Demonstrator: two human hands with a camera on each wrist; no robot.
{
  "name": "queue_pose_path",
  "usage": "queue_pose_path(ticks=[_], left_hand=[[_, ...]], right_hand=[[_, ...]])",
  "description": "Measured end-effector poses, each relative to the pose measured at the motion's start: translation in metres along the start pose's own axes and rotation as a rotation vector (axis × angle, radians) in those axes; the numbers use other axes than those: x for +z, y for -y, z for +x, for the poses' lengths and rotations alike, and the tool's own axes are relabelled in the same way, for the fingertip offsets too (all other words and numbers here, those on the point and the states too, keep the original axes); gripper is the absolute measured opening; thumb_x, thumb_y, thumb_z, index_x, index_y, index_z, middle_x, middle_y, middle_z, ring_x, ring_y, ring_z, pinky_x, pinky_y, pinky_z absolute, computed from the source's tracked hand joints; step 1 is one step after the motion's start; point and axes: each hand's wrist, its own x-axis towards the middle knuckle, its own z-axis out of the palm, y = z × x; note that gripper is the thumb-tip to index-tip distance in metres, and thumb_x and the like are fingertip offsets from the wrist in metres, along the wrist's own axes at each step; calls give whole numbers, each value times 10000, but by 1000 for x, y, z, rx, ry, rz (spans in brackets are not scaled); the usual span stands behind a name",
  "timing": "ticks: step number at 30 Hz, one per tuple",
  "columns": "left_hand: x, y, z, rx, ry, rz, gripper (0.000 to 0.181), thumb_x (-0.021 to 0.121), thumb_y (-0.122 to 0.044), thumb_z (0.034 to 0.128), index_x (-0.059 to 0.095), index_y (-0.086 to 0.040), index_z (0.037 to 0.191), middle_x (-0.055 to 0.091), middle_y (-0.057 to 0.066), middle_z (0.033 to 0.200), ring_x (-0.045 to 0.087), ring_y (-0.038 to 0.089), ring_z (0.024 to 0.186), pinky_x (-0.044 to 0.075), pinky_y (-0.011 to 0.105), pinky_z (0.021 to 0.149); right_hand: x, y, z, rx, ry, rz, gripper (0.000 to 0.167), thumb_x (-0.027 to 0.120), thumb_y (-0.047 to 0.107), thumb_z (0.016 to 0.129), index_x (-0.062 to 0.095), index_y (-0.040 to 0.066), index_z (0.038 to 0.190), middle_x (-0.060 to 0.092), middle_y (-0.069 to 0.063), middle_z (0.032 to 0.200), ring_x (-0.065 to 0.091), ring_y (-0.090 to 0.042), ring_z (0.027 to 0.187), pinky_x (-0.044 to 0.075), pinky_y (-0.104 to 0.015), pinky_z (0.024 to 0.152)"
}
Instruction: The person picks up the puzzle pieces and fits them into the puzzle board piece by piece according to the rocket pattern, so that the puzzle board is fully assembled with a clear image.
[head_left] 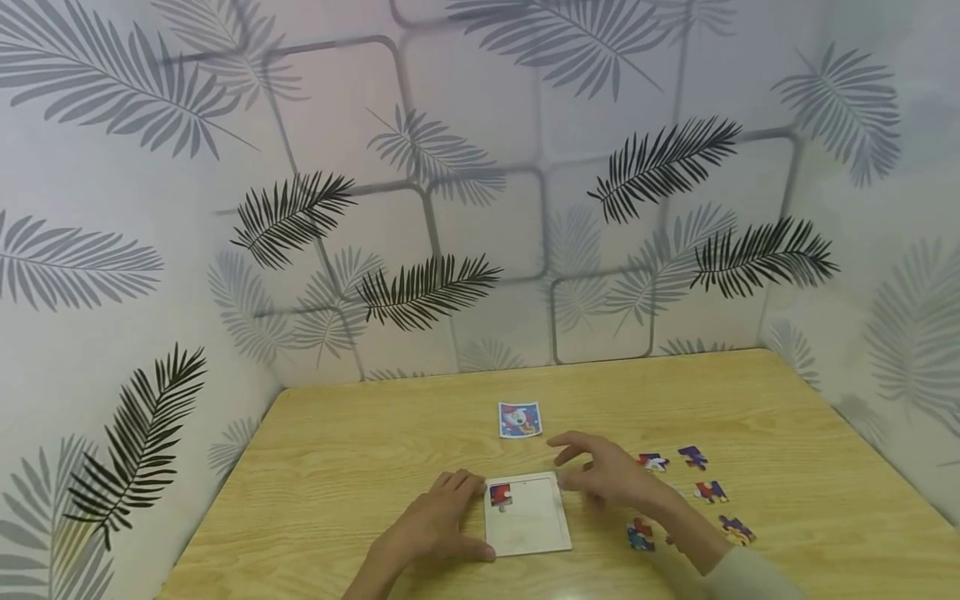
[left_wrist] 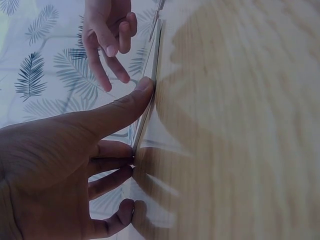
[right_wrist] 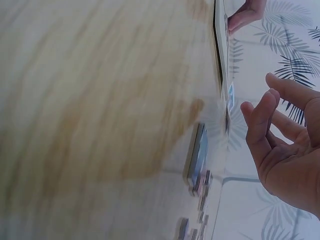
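A white square puzzle board lies on the table, one red and blue piece in its upper left corner. My left hand rests at the board's left side; in the left wrist view its thumb touches the edge and the other fingers are spread beside it. Just off the board's upper right corner is my right hand, fingers loosely bent. The right wrist view shows this hand raised above the table and holding nothing.
A small square picture card lies behind the board. Several loose puzzle pieces are scattered on the wooden table to the right, some partly behind my right forearm. A leaf-patterned wall stands at the table's back and sides.
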Motion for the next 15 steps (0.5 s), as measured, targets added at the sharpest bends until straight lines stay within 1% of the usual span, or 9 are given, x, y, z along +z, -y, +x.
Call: queue_pose_path(ticks=[3,6,11,15], left_hand=[[1,0,-1,-1,-2,0,887,869,-558,777,524,-97,1451,537,30,1448,476,276,1358,462,501,1120],[2,0,-2,-6,1,-5,885,866,-560,779,523,-98,1451,536,32,1451,473,277,1365,458,506,1124],[1,0,-1,-17,10,-5,888,857,-560,792,512,-99,1468,523,47,1472,456,290,1397,447,524,1133],[1,0,-1,-23,12,-3,898,859,-554,793,508,-88,1475,517,65,1484,444,304,1417,423,522,1157]], right_hand=[[-4,-3,-3,4,-5,8,597,729,116,968,484,7,1501,602,-256,1316,584,-181,549,522,-304,465],[-9,-6,-6,-1,-4,18,604,726,122,974,471,-4,1507,586,-276,1328,585,-190,563,509,-288,469],[-17,-12,-11,-7,-4,36,590,711,119,985,467,-23,1503,567,-295,1333,531,-167,543,424,-242,450],[-23,-15,-14,7,-1,42,581,694,127,1000,458,-21,1511,557,-301,1349,489,-140,528,389,-222,449]])
